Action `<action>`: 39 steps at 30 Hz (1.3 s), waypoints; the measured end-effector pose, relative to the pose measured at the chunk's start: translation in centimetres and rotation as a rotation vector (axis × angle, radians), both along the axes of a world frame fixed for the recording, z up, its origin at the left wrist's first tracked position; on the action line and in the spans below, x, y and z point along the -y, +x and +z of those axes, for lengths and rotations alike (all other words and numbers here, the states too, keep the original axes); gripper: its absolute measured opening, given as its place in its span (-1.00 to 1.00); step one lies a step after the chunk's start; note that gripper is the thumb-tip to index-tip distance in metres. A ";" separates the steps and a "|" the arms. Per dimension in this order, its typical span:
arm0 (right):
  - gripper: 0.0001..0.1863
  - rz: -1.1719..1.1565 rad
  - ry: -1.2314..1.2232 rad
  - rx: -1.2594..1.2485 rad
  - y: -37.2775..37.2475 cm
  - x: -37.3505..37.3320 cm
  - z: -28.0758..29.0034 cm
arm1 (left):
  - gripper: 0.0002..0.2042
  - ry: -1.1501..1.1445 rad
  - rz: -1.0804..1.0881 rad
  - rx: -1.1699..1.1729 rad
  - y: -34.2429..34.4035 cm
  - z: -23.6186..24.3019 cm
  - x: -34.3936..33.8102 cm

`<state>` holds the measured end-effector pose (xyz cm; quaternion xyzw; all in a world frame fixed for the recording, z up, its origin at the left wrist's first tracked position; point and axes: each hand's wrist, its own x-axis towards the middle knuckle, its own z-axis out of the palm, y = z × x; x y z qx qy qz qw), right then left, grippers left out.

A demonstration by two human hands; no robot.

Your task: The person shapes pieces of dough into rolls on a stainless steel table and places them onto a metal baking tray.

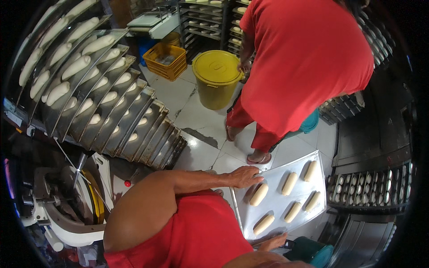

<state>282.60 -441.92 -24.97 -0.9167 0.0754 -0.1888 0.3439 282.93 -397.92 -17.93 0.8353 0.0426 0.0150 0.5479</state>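
I hold a metal baking tray (242, 214) at a slant, with six long pale dough rolls (290, 183) spaced on it. My left hand (245, 177) grips its upper left edge, fingers curled over the rim. My right hand (271, 241) is at the lower edge, partly hidden, closed round it. Close by to the left stands a tall rack of trays (111, 129) holding several similar dough rolls (77, 67).
A person in red (299, 67) bends beside a yellow lidded bin (214, 85). An orange crate (164, 62), more racks (201, 22), loaded trays (366, 187) and teal bins (308, 254) surround the tiled floor (196, 147). A white machine (71, 228) stands lower left.
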 end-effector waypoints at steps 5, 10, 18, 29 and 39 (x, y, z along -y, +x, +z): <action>-0.39 0.069 0.020 -0.043 -1.7 3.6 0.6 | -0.50 0.008 -0.050 -0.013 1.3 -0.8 3.2; -0.39 0.011 -0.048 -0.036 -2.4 0.6 0.8 | -0.55 0.018 -0.172 0.060 2.9 -1.4 6.1; -0.38 -0.026 -0.101 0.007 -0.8 -5.4 0.5 | -0.54 0.013 -0.280 0.072 3.7 -3.3 7.2; -0.38 -0.010 -0.217 0.024 0.6 -13.0 1.1 | -0.55 0.010 -0.188 0.042 4.5 -2.5 -4.0; -0.36 0.105 -0.033 -0.128 7.9 -20.6 2.3 | -0.53 0.038 0.137 -0.003 4.5 -3.7 -17.8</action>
